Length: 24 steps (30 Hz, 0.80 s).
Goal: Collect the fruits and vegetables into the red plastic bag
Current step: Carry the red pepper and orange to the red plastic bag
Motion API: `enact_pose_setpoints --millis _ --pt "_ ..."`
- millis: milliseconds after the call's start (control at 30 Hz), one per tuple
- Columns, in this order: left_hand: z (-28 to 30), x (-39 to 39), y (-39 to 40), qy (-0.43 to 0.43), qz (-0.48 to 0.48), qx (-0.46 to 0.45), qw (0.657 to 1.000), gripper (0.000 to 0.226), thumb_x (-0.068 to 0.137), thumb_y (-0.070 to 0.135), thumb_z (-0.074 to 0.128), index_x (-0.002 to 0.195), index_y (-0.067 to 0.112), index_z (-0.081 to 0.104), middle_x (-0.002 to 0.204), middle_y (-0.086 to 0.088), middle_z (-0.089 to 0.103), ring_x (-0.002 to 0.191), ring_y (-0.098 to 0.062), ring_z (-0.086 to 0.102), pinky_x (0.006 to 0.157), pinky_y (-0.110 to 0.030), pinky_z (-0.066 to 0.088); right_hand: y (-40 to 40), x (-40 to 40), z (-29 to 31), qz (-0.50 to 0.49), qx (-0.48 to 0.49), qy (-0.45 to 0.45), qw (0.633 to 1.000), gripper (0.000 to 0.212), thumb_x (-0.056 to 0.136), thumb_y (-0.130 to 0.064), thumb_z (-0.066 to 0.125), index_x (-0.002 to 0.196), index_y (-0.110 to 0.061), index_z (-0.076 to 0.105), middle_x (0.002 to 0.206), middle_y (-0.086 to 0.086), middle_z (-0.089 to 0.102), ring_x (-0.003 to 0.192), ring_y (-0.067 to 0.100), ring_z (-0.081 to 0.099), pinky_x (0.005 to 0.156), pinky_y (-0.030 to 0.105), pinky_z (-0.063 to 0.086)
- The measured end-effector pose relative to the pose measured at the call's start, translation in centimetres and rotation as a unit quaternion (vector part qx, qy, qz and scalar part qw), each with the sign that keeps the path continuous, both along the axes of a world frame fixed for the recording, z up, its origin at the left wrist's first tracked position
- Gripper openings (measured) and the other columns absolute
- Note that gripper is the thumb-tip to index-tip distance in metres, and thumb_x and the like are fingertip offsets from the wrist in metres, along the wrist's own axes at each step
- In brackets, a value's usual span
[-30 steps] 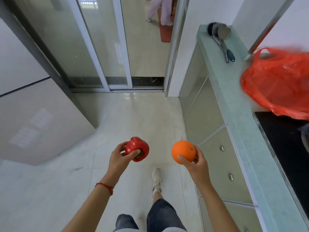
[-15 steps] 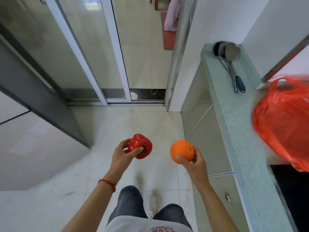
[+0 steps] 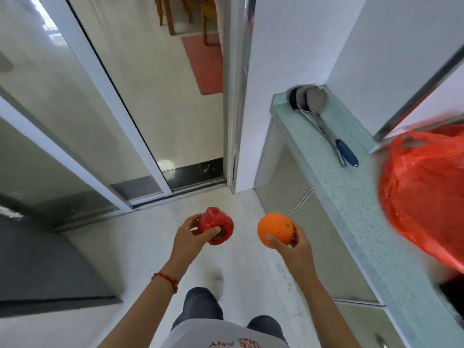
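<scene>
My left hand (image 3: 187,238) grips a red bell pepper (image 3: 216,225), its green stem turned toward me. An orange (image 3: 275,230) sits in the fingers of my right hand (image 3: 295,247). Both are held out over the pale floor, about a hand's width apart. The red plastic bag (image 3: 424,192) lies crumpled on the pale green countertop (image 3: 356,222) at the right, blurred, its handles toward the wall. The bag is well to the right of the orange and partly cut off by the frame edge.
Metal ladles with a blue handle (image 3: 324,121) lie at the counter's far end. Grey cabinet doors (image 3: 324,247) run below the counter. Sliding glass doors (image 3: 105,121) stand ahead, with a red mat (image 3: 204,64) beyond. A dark panel (image 3: 37,267) is at left.
The view has swung and moved closer to the counter, so the red bag sits lower and nearer at right. Both hands keep the pepper and the orange in the same hold.
</scene>
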<state>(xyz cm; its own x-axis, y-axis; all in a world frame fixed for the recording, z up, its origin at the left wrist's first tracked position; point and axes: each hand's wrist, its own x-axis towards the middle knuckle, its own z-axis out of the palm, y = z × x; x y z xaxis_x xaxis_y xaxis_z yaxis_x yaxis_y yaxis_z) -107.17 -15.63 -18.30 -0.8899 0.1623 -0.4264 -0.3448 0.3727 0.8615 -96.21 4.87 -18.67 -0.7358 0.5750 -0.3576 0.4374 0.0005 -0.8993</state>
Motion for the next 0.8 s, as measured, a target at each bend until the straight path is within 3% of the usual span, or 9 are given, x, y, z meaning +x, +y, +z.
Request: enact_pose_setpoints --millis 133,333,500,667,800 --pt "0.2 -4.6 1.9 -0.007 -0.080 -0.011 0.997 0.059 0.074 0.021 0.075 0.126 0.016 0.047 0.114 -0.001 0.051 0.104 -0.021 0.050 0.088 -0.034 0.047 -0.1 -2.3 0.1 -0.067 0.003 -0.003 0.998 0.068 0.073 -0.023 0.077 0.132 -0.022 0.043 0.128 0.005 0.050 0.105 0.025 0.055 0.078 0.031 0.046" --pt "0.7 -7.1 6.8 -0.004 -0.190 -0.009 0.982 0.058 0.075 0.020 0.074 0.126 0.017 0.046 0.112 0.001 0.051 0.101 -0.017 0.049 0.082 -0.028 0.044 0.7 -1.4 1.1 -0.186 -0.001 -0.012 0.983 0.066 0.072 -0.024 0.077 0.129 -0.028 0.043 0.119 -0.001 0.051 0.100 0.020 0.054 0.075 0.030 0.043" --pt "0.8 -6.3 11.7 0.005 -0.287 -0.012 0.958 0.057 0.072 0.022 0.077 0.122 0.016 0.051 0.109 0.000 0.055 0.095 -0.016 0.054 0.071 -0.018 0.043 1.7 2.1 2.0 -0.285 0.000 -0.017 0.958 0.068 0.072 -0.023 0.077 0.131 -0.026 0.042 0.115 0.000 0.050 0.097 0.020 0.053 0.074 0.027 0.040" --pt "1.0 -3.5 16.1 0.001 -0.383 -0.016 0.924 0.059 0.071 0.023 0.078 0.123 0.016 0.050 0.109 0.000 0.056 0.090 -0.014 0.054 0.077 -0.021 0.042 2.2 6.7 2.2 -0.379 -0.005 -0.012 0.925 0.070 0.072 -0.021 0.077 0.132 -0.024 0.041 0.116 0.001 0.051 0.097 0.020 0.055 0.076 0.029 0.041" --pt "1.2 -0.8 18.7 -0.003 -0.433 -0.011 0.901 0.058 0.068 0.025 0.080 0.119 0.019 0.052 0.106 0.001 0.057 0.085 -0.008 0.056 0.066 -0.012 0.039 2.7 9.9 2.1 -0.437 0.005 -0.008 0.900 0.070 0.072 -0.019 0.078 0.132 -0.021 0.043 0.120 0.005 0.053 0.099 0.021 0.056 0.073 0.025 0.043"
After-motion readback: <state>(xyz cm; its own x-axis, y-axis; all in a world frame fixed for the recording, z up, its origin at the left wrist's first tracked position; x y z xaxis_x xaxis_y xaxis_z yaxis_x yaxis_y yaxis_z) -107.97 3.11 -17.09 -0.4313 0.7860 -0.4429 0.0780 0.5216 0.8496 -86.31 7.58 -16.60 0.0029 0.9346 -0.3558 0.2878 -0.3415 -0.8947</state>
